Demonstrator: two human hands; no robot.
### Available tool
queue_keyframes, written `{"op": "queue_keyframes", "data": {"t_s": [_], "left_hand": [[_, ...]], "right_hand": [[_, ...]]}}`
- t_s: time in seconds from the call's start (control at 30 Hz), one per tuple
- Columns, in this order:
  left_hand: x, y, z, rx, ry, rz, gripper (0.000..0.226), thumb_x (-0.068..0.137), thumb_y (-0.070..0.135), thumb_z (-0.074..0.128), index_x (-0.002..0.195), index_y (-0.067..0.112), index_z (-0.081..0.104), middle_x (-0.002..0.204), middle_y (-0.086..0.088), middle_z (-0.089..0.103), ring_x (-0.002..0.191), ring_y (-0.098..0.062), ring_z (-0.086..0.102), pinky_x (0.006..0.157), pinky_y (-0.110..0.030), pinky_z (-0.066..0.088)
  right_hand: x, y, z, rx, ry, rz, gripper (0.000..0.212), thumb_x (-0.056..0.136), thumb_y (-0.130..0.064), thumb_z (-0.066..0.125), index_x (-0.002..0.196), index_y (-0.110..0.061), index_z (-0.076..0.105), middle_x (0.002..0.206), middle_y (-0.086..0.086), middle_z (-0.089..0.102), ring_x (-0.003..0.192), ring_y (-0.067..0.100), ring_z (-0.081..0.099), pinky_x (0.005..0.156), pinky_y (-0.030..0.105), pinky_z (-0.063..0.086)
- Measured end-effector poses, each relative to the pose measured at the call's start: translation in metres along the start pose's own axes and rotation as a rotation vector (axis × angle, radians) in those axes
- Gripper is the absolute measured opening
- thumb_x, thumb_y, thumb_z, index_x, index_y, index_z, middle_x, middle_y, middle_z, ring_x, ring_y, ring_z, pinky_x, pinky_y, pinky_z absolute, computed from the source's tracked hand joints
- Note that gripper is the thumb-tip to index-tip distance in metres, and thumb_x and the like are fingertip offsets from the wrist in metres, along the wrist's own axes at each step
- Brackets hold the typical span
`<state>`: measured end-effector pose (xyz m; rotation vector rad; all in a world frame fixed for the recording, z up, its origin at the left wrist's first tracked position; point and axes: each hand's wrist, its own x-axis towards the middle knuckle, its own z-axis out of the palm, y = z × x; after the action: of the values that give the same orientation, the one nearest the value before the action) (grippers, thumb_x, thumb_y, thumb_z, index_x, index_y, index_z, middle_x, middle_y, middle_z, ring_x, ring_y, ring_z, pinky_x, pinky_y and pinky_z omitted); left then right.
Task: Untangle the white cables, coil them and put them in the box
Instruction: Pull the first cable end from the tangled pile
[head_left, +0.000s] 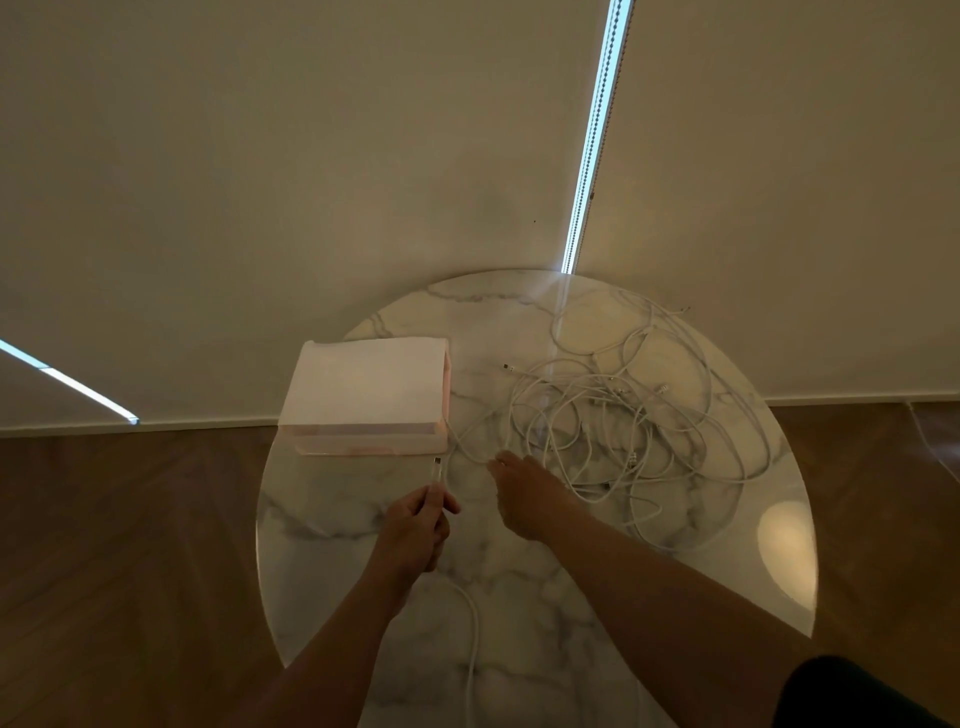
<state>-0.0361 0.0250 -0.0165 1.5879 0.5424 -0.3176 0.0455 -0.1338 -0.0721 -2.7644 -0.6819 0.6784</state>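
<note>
Head view: a round marble table (545, 597) is seen from above, filling the lower middle of the frame. A white box (363, 389) is set on its left part, at the centre left of the frame. To the right of the box, a loose tangle of white cables (613, 410) is spread over the table's right half, with several plugs lying among the loops.

One cable end is gripped by the left hand (415, 530), just below the box, with the fingers curled round it. Its plug (437, 461) is pointed up toward the box's near edge, and the rest of that cable is trailed down toward the bottom of the frame.

The right hand (524, 493) is stretched forward beside the left, and its fingertips are met by a strand running from the box's lower right corner into the tangle. Whether that strand is pinched or only touched cannot be told.

A brown wooden floor (130, 545) is seen around the table, and a dark sleeve (857, 696) at the lower right.
</note>
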Motion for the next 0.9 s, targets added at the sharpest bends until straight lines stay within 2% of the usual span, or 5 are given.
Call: {"op": "queue_keyframes", "data": {"t_s": [0.13, 0.2, 0.4, 0.57, 0.9], "left_hand": [[0.004, 0.000, 0.002, 0.007, 0.005, 0.005, 0.039, 0.105, 0.030, 0.039, 0.085, 0.003, 0.059, 0.049, 0.003, 0.033, 0.041, -0.009, 0.021, 0.040, -0.020, 0.020], [0.005, 0.000, 0.003, 0.000, 0.006, 0.007, 0.038, 0.105, 0.030, 0.039, 0.085, 0.003, 0.059, 0.050, 0.003, 0.033, 0.041, -0.009, 0.021, 0.040, -0.020, 0.020], [0.004, 0.001, 0.003, -0.130, -0.036, -0.028, 0.034, 0.106, 0.023, 0.037, 0.090, 0.001, 0.058, 0.054, -0.001, 0.034, 0.043, -0.011, 0.023, 0.044, -0.023, 0.018], [0.003, 0.007, 0.004, -0.229, -0.036, -0.059, 0.032, 0.105, 0.018, 0.037, 0.091, -0.001, 0.059, 0.059, -0.007, 0.048, 0.045, -0.016, 0.040, 0.045, -0.026, 0.035], [-0.004, 0.038, 0.006, -0.362, -0.024, -0.020, 0.034, 0.105, 0.019, 0.036, 0.096, 0.000, 0.063, 0.071, -0.010, 0.066, 0.063, -0.022, 0.061, 0.060, -0.033, 0.050]], "right_hand": [[0.020, -0.003, 0.000, -0.048, -0.177, 0.060, 0.079, 0.088, -0.001, 0.055, 0.154, -0.013, 0.012, 0.163, 0.002, 0.005, 0.130, 0.037, 0.044, 0.100, 0.048, 0.044], [0.023, -0.004, 0.002, -0.093, -0.158, 0.085, 0.073, 0.087, -0.001, 0.057, 0.150, -0.011, 0.020, 0.157, 0.007, 0.021, 0.123, 0.037, 0.050, 0.094, 0.046, 0.046], [0.024, 0.001, -0.002, -0.084, 0.124, 0.080, 0.022, 0.090, 0.002, 0.049, 0.105, -0.008, 0.062, 0.113, 0.012, 0.057, 0.107, 0.032, 0.061, 0.086, 0.042, 0.053], [0.012, 0.004, -0.035, 0.394, 0.486, 0.266, 0.014, 0.091, -0.015, 0.057, 0.085, -0.012, 0.069, 0.088, 0.004, 0.067, 0.081, 0.020, 0.062, 0.062, 0.026, 0.043], [-0.036, -0.016, -0.172, 0.794, 0.865, 0.141, 0.009, 0.093, -0.020, 0.063, 0.089, -0.017, 0.071, 0.074, -0.009, 0.071, 0.066, -0.003, 0.063, 0.059, 0.003, 0.040]]}}
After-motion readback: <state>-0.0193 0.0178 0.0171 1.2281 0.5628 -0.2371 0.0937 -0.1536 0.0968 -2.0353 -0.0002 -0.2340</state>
